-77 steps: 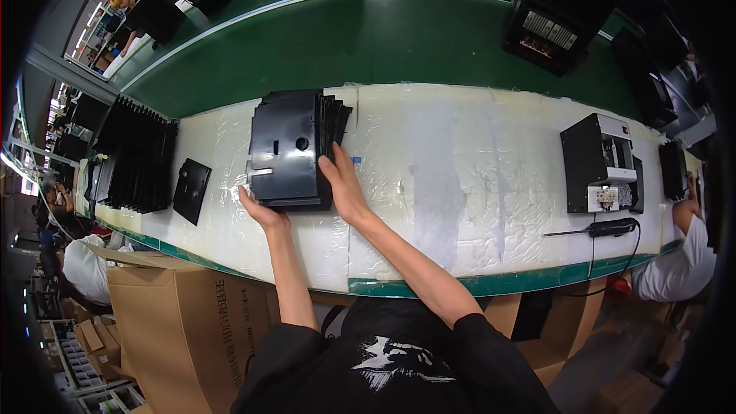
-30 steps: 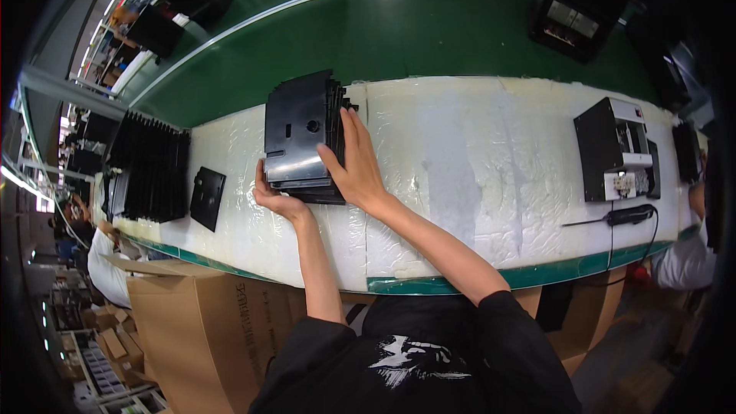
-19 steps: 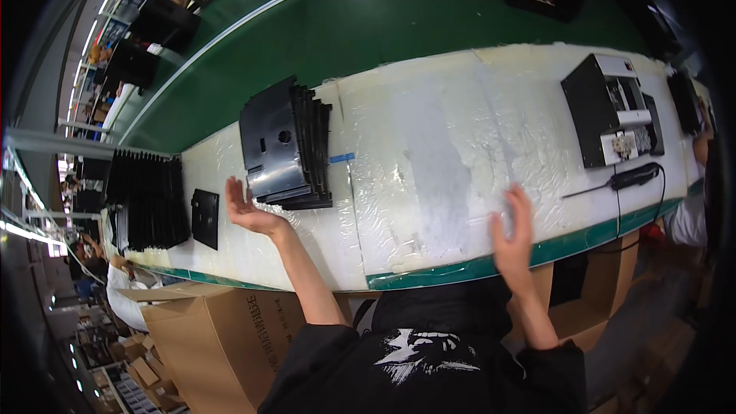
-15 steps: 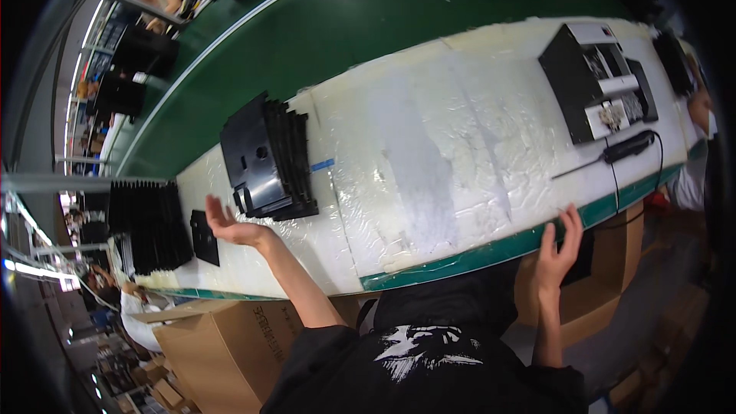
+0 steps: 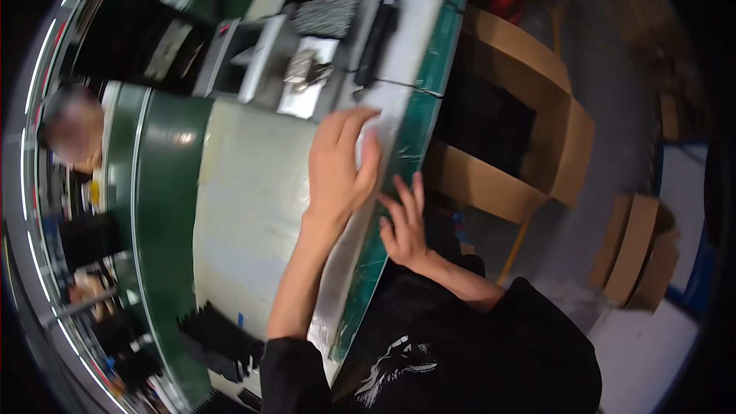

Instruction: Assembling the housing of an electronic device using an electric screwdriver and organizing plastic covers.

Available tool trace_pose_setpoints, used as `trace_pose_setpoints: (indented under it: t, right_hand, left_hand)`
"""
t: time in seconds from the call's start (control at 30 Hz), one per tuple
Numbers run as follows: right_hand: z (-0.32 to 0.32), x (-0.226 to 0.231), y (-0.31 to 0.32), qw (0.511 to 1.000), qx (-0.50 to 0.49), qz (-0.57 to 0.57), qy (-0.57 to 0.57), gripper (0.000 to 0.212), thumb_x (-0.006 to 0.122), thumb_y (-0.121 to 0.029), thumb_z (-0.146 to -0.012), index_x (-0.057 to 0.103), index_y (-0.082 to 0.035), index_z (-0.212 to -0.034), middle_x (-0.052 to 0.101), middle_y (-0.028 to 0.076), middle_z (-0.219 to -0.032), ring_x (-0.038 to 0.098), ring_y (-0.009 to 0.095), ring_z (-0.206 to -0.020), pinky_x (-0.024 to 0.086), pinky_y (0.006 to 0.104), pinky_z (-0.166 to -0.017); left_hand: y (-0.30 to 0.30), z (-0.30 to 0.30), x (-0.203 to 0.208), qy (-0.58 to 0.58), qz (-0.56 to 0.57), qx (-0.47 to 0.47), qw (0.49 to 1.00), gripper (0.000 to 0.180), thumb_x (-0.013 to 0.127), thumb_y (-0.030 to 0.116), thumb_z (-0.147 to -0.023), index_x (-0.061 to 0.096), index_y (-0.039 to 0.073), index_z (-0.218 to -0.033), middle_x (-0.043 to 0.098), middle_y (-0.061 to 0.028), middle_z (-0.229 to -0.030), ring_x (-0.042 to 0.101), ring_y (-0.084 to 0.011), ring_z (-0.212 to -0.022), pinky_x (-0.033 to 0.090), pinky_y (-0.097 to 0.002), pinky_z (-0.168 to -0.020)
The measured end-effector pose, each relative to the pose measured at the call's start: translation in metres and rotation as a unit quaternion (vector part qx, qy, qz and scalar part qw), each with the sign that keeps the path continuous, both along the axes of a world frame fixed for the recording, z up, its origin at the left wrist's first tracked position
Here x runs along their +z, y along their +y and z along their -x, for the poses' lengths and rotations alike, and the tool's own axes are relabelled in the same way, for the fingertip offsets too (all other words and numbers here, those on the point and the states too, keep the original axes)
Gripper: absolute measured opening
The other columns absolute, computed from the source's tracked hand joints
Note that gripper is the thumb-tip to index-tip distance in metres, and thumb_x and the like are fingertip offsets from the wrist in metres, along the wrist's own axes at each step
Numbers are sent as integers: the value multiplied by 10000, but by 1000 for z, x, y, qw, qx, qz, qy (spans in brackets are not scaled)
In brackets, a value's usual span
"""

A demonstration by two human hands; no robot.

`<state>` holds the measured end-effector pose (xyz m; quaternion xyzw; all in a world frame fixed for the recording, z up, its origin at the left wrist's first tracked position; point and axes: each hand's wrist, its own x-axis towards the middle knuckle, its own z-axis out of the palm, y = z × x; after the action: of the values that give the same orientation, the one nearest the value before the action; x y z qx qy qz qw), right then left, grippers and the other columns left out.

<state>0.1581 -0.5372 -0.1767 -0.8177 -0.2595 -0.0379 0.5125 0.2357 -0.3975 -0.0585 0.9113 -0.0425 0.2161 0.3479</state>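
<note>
My left hand (image 5: 337, 169) hovers over the white covered table top (image 5: 245, 207), fingers curved and thumb apart, with nothing in it. Just beyond its fingertips lies a black electric screwdriver (image 5: 377, 38) with a dark cord. Beside that stands a grey and black bench device (image 5: 264, 57), carrying a silver metal part (image 5: 305, 69) and a tray of small shiny pieces (image 5: 326, 15). My right hand (image 5: 405, 222) is at the table's green front edge (image 5: 418, 134), fingers spread and nothing held. A stack of black plastic panels (image 5: 218, 341) rests at the table's lower left.
To the right of the table, an open cardboard box (image 5: 491, 199) holds black items (image 5: 494, 123). Another cardboard box (image 5: 632, 249) stands farther right. Past the green strip (image 5: 169, 184) at left, another person (image 5: 73, 126) is near black equipment (image 5: 138, 38).
My view has swung to the right, bringing the device, screwdriver and open box closer. My left hand has moved from beside the panels to near the screwdriver; both hands are now close together.
</note>
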Motion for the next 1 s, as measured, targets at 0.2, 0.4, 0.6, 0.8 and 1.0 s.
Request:
trace_pose_setpoints:
  t: [0.2,0.4,0.6,0.8,1.0]
  right_hand:
    - [-21,-8,-42,994,65,-82,22,411,593,-109,-799,481,25,-1172,387,210,-1312,306,399,-1268,342,446,-1010]
    - [-114,-62,-103,960,-255,-61,101,242,538,-24,-798,550,-5,-1040,536,169,-1081,545,279,-995,459,354,-804]
    - [-197,-259,-198,831,-306,237,401,356,590,-200,-782,532,11,-1063,577,172,-1052,573,320,-973,471,403,-817]
    - [-227,-377,-189,771,53,464,433,561,607,-194,-772,398,-58,-1275,389,144,-1340,375,293,-1234,338,415,-1004]
    - [-212,-455,-165,756,114,536,358,458,481,-101,-850,382,-69,-1296,414,113,-1279,378,259,-1199,324,394,-988]
  left_hand:
    - [-51,-155,-53,-2,-208,-106,972,381,519,122,-799,493,-79,-1122,494,-264,-1157,467,-385,-1096,369,-404,-968]
    - [-57,-233,-86,-39,-367,-42,928,476,489,179,-816,435,-22,-1243,436,-243,-1171,469,-396,-993,378,-442,-845]
    - [-65,-239,-86,24,-342,-70,937,505,456,123,-843,360,22,-1329,387,-239,-1242,390,-388,-1140,291,-442,-977]
    - [-69,-244,-83,89,-318,-64,942,504,418,83,-849,368,47,-1349,353,-236,-1283,386,-358,-1148,300,-428,-971]
    - [-69,-244,-89,106,-354,-48,928,506,303,172,-878,341,-49,-1331,264,-252,-1331,382,-351,-1162,337,-457,-961]
